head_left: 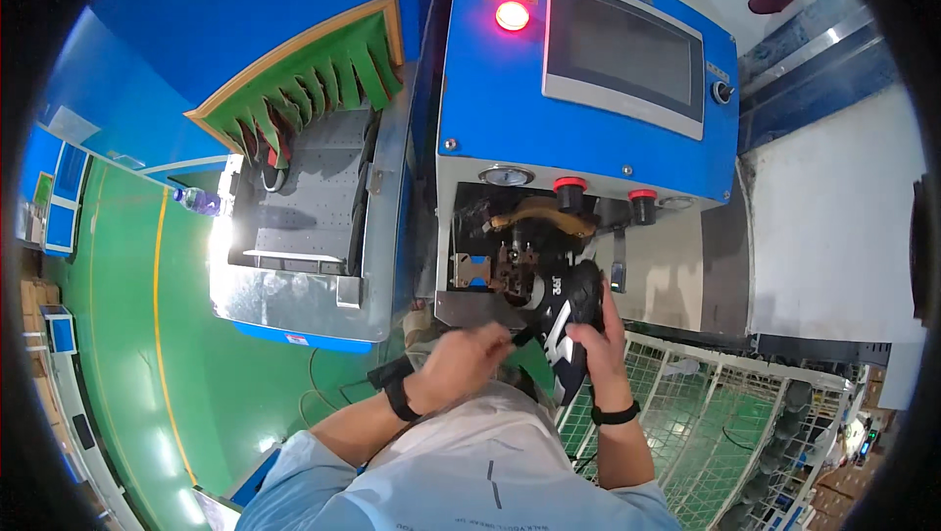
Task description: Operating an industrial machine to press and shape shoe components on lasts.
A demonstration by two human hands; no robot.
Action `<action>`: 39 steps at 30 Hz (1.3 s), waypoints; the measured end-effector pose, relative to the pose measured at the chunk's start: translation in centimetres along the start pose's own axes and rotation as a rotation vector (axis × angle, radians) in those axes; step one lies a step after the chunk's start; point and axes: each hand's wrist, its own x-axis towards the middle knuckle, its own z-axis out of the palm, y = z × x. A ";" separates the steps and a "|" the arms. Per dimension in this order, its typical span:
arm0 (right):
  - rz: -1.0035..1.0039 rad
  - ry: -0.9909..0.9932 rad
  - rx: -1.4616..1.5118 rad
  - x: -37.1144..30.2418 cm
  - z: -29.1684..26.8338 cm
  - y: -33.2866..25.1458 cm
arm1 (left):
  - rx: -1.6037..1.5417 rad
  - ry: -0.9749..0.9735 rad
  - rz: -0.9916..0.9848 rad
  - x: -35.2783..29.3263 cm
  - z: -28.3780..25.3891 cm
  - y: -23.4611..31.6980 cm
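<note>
**Shoe held at the blue machine**

We grip the black shoe (564,310) with our right hand (600,335), pressing it against the blue machine (588,70) below its red lamp (512,15). Our left hand (466,359) pinches its heel end, seemingly to steady it.

left hand (461,359) motion-blurred, black shoe (567,320) partly covered by right hand (600,340), its toe hidden

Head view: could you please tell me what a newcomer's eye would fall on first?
Probably the red lamp glowing on the blue machine, left of its grey screen. Below, the right hand holds a black shoe at the machine's opening, with the left hand beside it.
</note>
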 end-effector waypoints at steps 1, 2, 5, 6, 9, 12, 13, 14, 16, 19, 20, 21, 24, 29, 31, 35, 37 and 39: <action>-0.025 0.003 -0.035 0.6 0.4 -1.0 | -0.103 0.172 -0.104 0.5 -0.4 -0.3; -0.049 0.005 -0.071 1.3 0.8 -1.6 | -0.207 0.343 -0.210 0.8 -0.8 -0.6; -0.096 0.043 -0.361 4.0 1.3 -1.0 | -0.193 0.202 -0.331 0.7 -2.0 -2.1; -0.051 0.024 -0.414 4.5 1.7 -0.6 | -0.095 0.074 -0.381 0.6 -2.5 -2.5; -0.079 -0.082 -0.909 5.9 4.4 -0.9 | -0.047 0.073 -0.275 -1.1 -1.8 -5.3; -0.119 -0.055 -1.163 6.4 6.7 -0.1 | -0.044 0.052 -0.286 -2.7 -1.5 -5.7; -0.065 -0.045 -1.173 6.6 7.2 -0.1 | -0.051 0.054 -0.282 -2.8 -1.4 -6.4; -0.010 -0.034 -1.183 6.8 7.2 -0.1 | -0.036 0.082 -0.304 -2.7 -1.3 -6.9; -0.075 -0.041 -1.214 8.7 6.8 0.1 | -0.101 0.092 -0.283 -2.6 -0.3 -7.4; -0.038 0.006 -1.304 8.6 7.9 -1.0 | -0.067 0.149 -0.160 -2.3 0.0 -8.2; -0.073 0.023 -1.336 8.3 8.2 -1.1 | -0.059 0.167 -0.167 -2.1 -0.7 -8.1; -0.013 -0.018 -1.332 8.4 8.3 -1.5 | -0.060 0.138 -0.231 -2.0 -1.3 -8.0; -0.109 0.034 -1.326 8.1 8.1 0.0 | -0.046 0.076 -0.352 -1.3 -2.5 -7.4; -0.215 0.132 -1.314 6.7 8.1 0.5 | -0.103 0.043 -0.293 0.0 -2.9 -8.0; -0.190 0.128 -1.236 5.5 8.1 0.6 | -0.148 0.014 -0.287 0.5 -2.5 -7.5; -0.358 0.166 -1.205 1.1 5.4 3.6 | -0.511 -0.214 -0.377 2.3 -0.7 -7.7; -0.531 0.147 -1.191 -1.6 3.7 6.1 | -0.821 -0.342 -0.517 2.8 -0.8 -5.4; -0.523 0.112 -1.208 -5.6 2.9 6.7 | -1.256 -0.444 -0.669 2.7 -1.7 -3.2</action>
